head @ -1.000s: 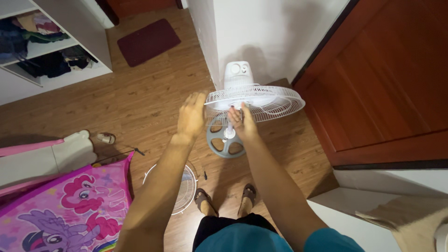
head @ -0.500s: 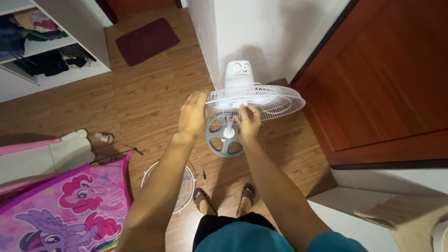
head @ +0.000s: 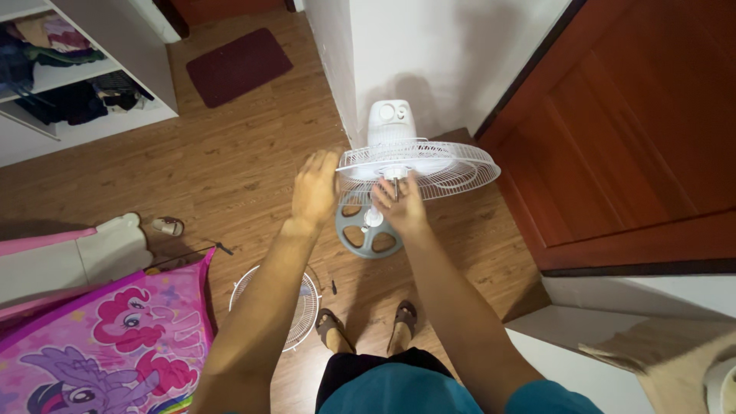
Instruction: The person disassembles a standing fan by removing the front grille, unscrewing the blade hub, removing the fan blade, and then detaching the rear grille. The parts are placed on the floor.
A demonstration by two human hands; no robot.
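Right now I am bracing my left hand [head: 314, 192] flat, fingers together, against the left rim of the white wire rear fan guard [head: 429, 167], which is tilted face-up on the white pedestal fan with the round grey base [head: 369, 231]. I am pinching my right hand [head: 399, 205] around the small hub at the guard's centre; what sits between the fingertips is too small to make out. One fan is standing against the white wall corner, beside the reddish wooden door [head: 636, 130]. On its white motor housing [head: 392, 121] two round dials are showing. A second guard, one loose white wire front grille [head: 277, 305], is lying on the wooden floor just left of my two sandalled feet, with one small dark screwdriver [head: 333, 288] beside it. At lower left one pink cartoon-printed fabric sheet [head: 107, 337] is spreading out, its picture of ponies in purple and pink. One maroon rectangular mat [head: 241, 66] is lying farther off, near white shelves [head: 69, 84] of folded clothes.
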